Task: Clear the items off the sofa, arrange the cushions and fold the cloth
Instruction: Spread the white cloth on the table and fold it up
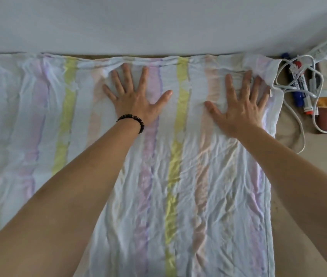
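Left hand [136, 98] and right hand [240, 102] both press flat, fingers spread wide, on the striped cloth [170, 176].

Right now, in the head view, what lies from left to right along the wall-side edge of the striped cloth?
Left hand flat on the cloth → right hand, also flat → markers past the cloth's right edge.

Both arms are bare: the left forearm [68, 180] and right forearm [302, 176] run uncovered to the left hand [136, 102] and right hand [240, 108]. A bracelet of dark brown round beads [133, 119] rings the left wrist, at 10 o'clock from centre.
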Demonstrator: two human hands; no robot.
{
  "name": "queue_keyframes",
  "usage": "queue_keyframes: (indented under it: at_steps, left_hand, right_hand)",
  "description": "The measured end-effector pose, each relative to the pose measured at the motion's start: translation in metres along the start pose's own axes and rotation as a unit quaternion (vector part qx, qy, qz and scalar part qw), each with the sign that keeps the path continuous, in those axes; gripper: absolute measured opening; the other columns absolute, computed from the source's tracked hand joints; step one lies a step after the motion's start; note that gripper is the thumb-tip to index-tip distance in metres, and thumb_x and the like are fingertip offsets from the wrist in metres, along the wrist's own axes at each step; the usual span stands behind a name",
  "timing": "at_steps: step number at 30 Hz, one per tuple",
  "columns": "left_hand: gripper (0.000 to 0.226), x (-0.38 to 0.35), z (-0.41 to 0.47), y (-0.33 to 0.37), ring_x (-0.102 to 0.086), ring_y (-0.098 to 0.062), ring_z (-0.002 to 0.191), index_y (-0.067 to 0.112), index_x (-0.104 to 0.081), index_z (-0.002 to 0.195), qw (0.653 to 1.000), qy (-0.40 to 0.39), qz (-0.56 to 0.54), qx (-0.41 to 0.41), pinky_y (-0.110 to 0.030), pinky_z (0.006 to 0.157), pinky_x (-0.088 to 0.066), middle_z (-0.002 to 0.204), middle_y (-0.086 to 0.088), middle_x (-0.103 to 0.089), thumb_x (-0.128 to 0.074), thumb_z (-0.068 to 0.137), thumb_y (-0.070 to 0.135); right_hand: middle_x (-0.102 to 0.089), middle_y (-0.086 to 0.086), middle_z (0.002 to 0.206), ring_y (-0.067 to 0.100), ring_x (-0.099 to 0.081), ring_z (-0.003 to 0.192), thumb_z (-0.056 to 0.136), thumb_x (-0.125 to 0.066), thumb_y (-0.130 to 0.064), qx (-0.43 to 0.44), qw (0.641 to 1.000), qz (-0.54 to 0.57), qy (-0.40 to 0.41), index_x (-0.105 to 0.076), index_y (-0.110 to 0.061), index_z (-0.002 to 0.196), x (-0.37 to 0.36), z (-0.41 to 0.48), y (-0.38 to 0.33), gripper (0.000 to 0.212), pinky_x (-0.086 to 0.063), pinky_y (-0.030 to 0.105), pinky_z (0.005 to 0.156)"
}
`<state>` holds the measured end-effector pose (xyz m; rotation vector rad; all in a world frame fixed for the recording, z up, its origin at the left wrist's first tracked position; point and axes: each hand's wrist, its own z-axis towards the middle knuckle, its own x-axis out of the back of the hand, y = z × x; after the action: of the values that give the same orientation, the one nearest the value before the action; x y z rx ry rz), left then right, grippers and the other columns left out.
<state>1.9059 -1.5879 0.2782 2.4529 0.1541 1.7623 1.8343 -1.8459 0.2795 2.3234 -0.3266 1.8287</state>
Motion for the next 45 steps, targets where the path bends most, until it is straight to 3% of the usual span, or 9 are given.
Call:
queue_keyframes:
  at_steps: [4, 7, 12, 16, 20, 25, 30, 35, 45]
  left_hand:
    - [0.065, 0.028, -0.005, -0.049, -0.008, -0.027, 0.149, 0.027, -0.044, 0.142, 0.96, 0.063, -0.259, -0.086, -0.05, 0.119, -0.007, 0.159, -0.011, -0.019, -0.032, 0.092, 0.066]
    - [0.04, 0.041, -0.007, -0.128, -0.038, -0.035, 0.136, 0.011, -0.061, 0.122, 0.942, 0.235, -0.185, -0.152, -0.05, 0.11, -0.031, 0.142, -0.015, -0.047, -0.041, 0.099, 0.038]
    - [0.055, 0.059, 0.009, -0.276, -0.018, -0.037, 0.145, 0.013, -0.036, 0.145, 0.981, 0.184, -0.04, 0.051, -0.06, 0.115, -0.014, 0.156, -0.018, -0.026, -0.03, 0.099, 0.043]
    - [0.096, 0.076, 0.029, -0.37, 0.015, -0.039, 0.146, 0.037, 0.009, 0.151, 0.978, 0.018, 0.007, 0.207, -0.066, 0.112, 0.006, 0.162, -0.008, 0.014, -0.013, 0.075, 0.09]
    - [0.116, 0.083, 0.041, -0.388, 0.015, -0.041, 0.145, 0.039, 0.009, 0.15, 0.98, -0.013, 0.005, 0.199, -0.065, 0.111, 0.005, 0.161, -0.007, 0.014, -0.017, 0.056, 0.102]
    - [0.068, 0.093, 0.054, -0.414, -0.043, -0.033, 0.125, 0.018, -0.05, 0.132, 0.942, 0.285, 0.023, 0.177, -0.046, 0.097, -0.032, 0.137, -0.013, -0.046, -0.027, 0.092, 0.068]
    - [0.063, 0.114, 0.084, -0.438, -0.044, -0.038, 0.118, 0.005, -0.052, 0.126, 0.97, 0.151, 0.086, 0.172, -0.054, 0.096, -0.035, 0.129, -0.02, -0.048, -0.024, 0.097, 0.053]
    - [0.078, 0.12, 0.108, -0.449, -0.005, -0.033, 0.147, 0.007, -0.021, 0.15, 0.981, 0.065, 0.068, 0.172, -0.066, 0.112, -0.007, 0.158, -0.013, -0.016, -0.012, 0.094, 0.061]
    - [0.06, 0.107, 0.082, -0.488, -0.029, -0.038, 0.137, 0.017, -0.03, 0.144, 0.978, 0.12, -0.059, 0.162, -0.057, 0.106, -0.032, 0.158, -0.009, -0.018, -0.033, 0.095, 0.053]
  right_hand:
    - [0.01, 0.022, 0.162, 0.04, 0.011, 0.149, 0.084, -0.05, -0.035, 0.001, 0.997, 0.003, 0.08, -0.004, -0.022, 0.157, 0.019, -0.013, -0.068, 0.088, 0.002, 0.062, 0.118]
    - [0.002, 0.021, 0.163, 0.039, 0.002, 0.15, 0.079, -0.052, -0.018, 0.078, 0.984, 0.096, 0.132, -0.015, -0.015, 0.157, 0.032, -0.02, -0.173, 0.086, -0.002, 0.055, 0.12]
    - [-0.012, 0.013, 0.164, 0.031, -0.009, 0.151, 0.101, -0.037, -0.03, 0.26, 0.953, 0.135, 0.075, -0.029, -0.02, 0.153, 0.024, -0.015, -0.348, 0.053, -0.01, 0.048, 0.122]
    - [0.001, 0.006, 0.166, 0.033, 0.005, 0.151, 0.095, -0.029, -0.065, 0.279, 0.957, 0.079, -0.005, -0.011, -0.031, 0.157, -0.006, -0.002, -0.428, 0.073, 0.003, 0.057, 0.119]
    - [0.002, 0.005, 0.166, 0.034, 0.008, 0.151, 0.079, -0.021, -0.088, 0.239, 0.97, 0.041, 0.032, -0.013, -0.036, 0.156, -0.02, 0.0, -0.434, 0.093, 0.005, 0.061, 0.117]
    - [0.0, 0.004, 0.166, 0.031, 0.007, 0.152, 0.079, -0.024, -0.089, 0.229, 0.972, 0.038, 0.04, -0.015, -0.036, 0.155, -0.017, -0.004, -0.439, 0.093, 0.002, 0.059, 0.119]
    - [-0.002, 0.004, 0.166, 0.03, 0.005, 0.152, 0.08, -0.028, -0.087, 0.224, 0.973, 0.044, 0.038, -0.019, -0.036, 0.154, -0.014, -0.004, -0.442, 0.091, 0.0, 0.058, 0.119]
    - [-0.002, 0.004, 0.166, 0.03, 0.005, 0.152, 0.08, -0.027, -0.086, 0.223, 0.973, 0.049, 0.038, -0.019, -0.035, 0.155, -0.015, -0.004, -0.442, 0.091, 0.001, 0.057, 0.12]
    - [0.002, 0.004, 0.166, 0.03, 0.01, 0.151, 0.08, -0.018, -0.089, 0.22, 0.975, 0.014, 0.03, -0.012, -0.035, 0.156, -0.013, -0.005, -0.442, 0.094, 0.002, 0.057, 0.119]
